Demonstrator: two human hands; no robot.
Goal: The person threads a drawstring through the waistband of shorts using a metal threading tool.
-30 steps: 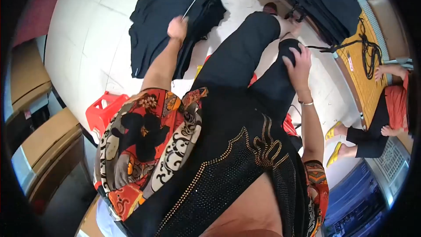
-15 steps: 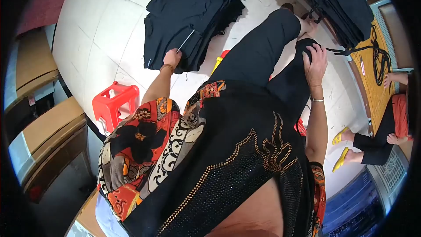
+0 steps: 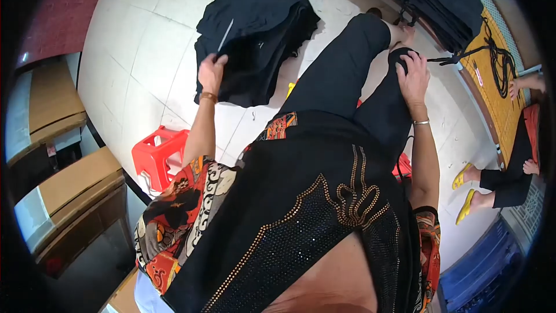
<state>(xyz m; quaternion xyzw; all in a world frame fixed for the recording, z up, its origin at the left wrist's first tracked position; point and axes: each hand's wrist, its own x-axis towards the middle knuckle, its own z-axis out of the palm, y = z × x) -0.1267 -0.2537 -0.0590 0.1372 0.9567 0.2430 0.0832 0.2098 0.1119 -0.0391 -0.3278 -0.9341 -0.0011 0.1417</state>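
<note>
My left hand (image 3: 211, 74) is closed around the lower end of a slim, pointed metal blade (image 3: 226, 36); its handle is hidden, so I cannot tell the exact kind of tool. The hand is at the near left edge of a stack of black garments (image 3: 249, 17) on the floor. A fold of the top cloth stands raised by the fingers, though I cannot tell whether they grip it too. My right hand (image 3: 413, 78) lies on my right knee, fingers spread over the black trousers (image 3: 370, 99), holding nothing.
A red plastic stool (image 3: 159, 153) stands at left, near stacked cardboard boxes (image 3: 75, 174). More black garments (image 3: 434, 6) hang over furniture at upper right. Black cord (image 3: 503, 72) and a small pen-like item (image 3: 478, 74) lie on a yellow mat (image 3: 492, 104). Another person's yellow shoes (image 3: 465, 203) are at right.
My left hand has moved slightly left with the blade, and the top garment's near part is now lifted and rumpled. My right hand stays on the knee. The view has shifted a little.
</note>
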